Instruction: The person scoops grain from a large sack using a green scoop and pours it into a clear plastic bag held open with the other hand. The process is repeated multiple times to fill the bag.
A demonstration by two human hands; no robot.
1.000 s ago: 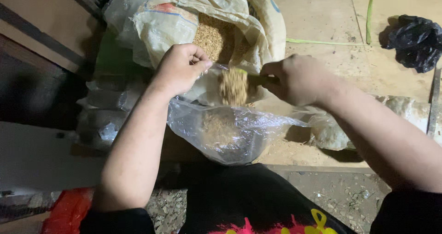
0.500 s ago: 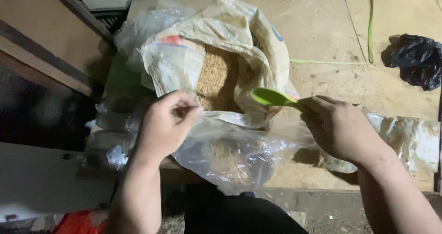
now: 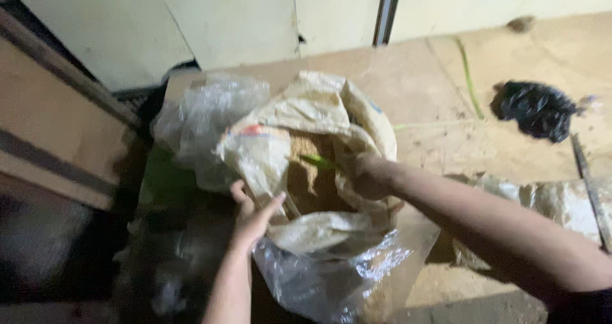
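Note:
A big woven sack (image 3: 331,107) stands open on the floor, with brown grain (image 3: 312,184) showing inside. My right hand (image 3: 370,176) reaches into its mouth and holds a green scoop (image 3: 319,162) over the grain. My left hand (image 3: 252,212) grips the edge of a clear plastic bag (image 3: 331,276) that hangs just below the sack's mouth, near its left rim. Some grain lies in the bottom of the clear bag.
More crumpled clear plastic (image 3: 210,117) lies left of the sack. A black plastic bag (image 3: 535,110) sits on the floor at the right. Another clear bag (image 3: 561,203) lies under my right arm. A wooden panel (image 3: 57,139) stands at the left, pale walls behind.
The view has tilted upward. My right hand moved the scoop from above the clear bag back into the sack. My left hand stays on the clear bag's edge.

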